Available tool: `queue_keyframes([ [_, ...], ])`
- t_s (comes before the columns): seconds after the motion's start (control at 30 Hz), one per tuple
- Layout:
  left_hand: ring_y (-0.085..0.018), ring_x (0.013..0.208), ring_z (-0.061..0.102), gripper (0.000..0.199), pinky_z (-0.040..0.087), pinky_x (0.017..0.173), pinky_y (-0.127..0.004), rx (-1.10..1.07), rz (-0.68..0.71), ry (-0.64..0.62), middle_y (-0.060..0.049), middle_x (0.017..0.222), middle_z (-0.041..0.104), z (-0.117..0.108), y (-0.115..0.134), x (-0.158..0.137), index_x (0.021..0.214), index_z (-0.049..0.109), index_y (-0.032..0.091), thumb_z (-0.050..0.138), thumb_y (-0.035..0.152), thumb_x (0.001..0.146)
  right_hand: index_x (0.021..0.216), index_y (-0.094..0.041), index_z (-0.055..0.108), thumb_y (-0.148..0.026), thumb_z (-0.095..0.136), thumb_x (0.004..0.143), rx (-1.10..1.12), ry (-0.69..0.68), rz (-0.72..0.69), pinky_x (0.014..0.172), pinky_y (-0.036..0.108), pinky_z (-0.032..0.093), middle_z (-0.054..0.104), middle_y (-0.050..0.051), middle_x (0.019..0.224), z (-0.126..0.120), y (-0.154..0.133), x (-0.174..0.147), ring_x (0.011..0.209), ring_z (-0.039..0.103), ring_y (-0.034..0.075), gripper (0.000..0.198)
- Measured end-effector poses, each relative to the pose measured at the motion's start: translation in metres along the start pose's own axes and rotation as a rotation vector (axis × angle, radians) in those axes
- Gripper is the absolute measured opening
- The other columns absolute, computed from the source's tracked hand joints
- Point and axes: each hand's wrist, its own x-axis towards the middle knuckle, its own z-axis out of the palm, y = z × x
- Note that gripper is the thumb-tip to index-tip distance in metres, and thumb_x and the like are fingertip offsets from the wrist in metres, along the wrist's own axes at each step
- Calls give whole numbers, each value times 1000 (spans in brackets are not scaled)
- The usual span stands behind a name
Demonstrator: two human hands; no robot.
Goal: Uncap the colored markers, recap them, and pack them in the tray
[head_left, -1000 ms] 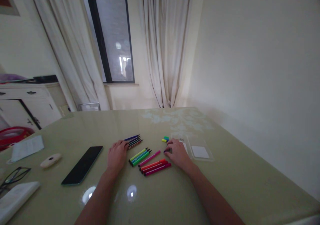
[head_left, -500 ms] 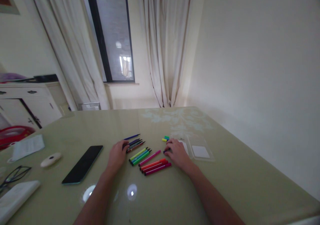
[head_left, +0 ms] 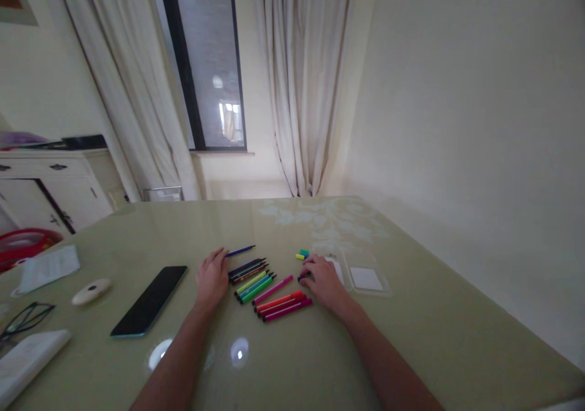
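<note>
My left hand (head_left: 212, 278) is at the left of the felt-tip pens, its fingertips closed at the near end of a blue marker (head_left: 241, 251). Beside that hand lie several dark markers (head_left: 247, 269) in a row, then green ones (head_left: 256, 289). A pink marker (head_left: 273, 289) lies apart from the red and orange markers (head_left: 281, 304). My right hand (head_left: 323, 277) rests on the table with curled fingers; a small dark cap (head_left: 302, 278) shows at its thumb and fingertip. Yellow and green caps (head_left: 301, 254) lie just past its fingers, partly hidden.
A clear plastic case (head_left: 384, 282) with white inserts lies open beyond my right hand. To the left are a phone (head_left: 150, 301), a pale oval object (head_left: 92, 291), eyeglasses (head_left: 30, 321), a white block (head_left: 31, 362) and a pale sheet (head_left: 50, 269). A wall borders the table's right side.
My left hand has shifted from the dark markers back and slightly left to the blue marker's end. The dark markers now lie more fully in view. My right hand stays put.
</note>
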Motion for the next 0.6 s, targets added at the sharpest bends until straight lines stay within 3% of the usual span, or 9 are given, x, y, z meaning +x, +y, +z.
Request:
queue_keyframes([
  [0.07, -35, 137, 50, 46, 41, 108, -57, 57, -65, -5, -15, 149, 56, 1, 2, 1, 138, 61, 19, 31, 23, 102, 91, -20, 78, -15, 72, 85, 0, 12, -9, 94, 36, 38, 68, 7, 113, 1, 1, 0, 111, 59, 24, 9],
  [0.13, -33, 131, 56, 44, 44, 107, -52, 78, -81, -36, -14, 143, 62, 1, 3, 2, 133, 64, 18, 34, 22, 102, 90, -21, 77, -16, 72, 86, 1, 14, -14, 93, 35, 38, 68, 6, 112, 1, 1, 0, 110, 60, 23, 9],
  [0.3, -26, 114, 68, 31, 50, 97, -35, 49, -56, -55, -10, 120, 75, -3, -2, 4, 111, 73, 20, 45, 25, 99, 90, -21, 77, -16, 71, 86, 1, 4, -20, 93, 35, 38, 69, 6, 113, 1, 2, 0, 110, 59, 24, 9],
  [0.6, -24, 106, 68, 29, 49, 95, -32, 25, 14, -81, -8, 109, 75, -6, -2, -1, 101, 73, 21, 46, 29, 98, 88, -20, 76, -16, 72, 83, 53, 20, -34, 95, 37, 40, 71, 8, 110, -6, -3, 0, 109, 61, 25, 7],
])
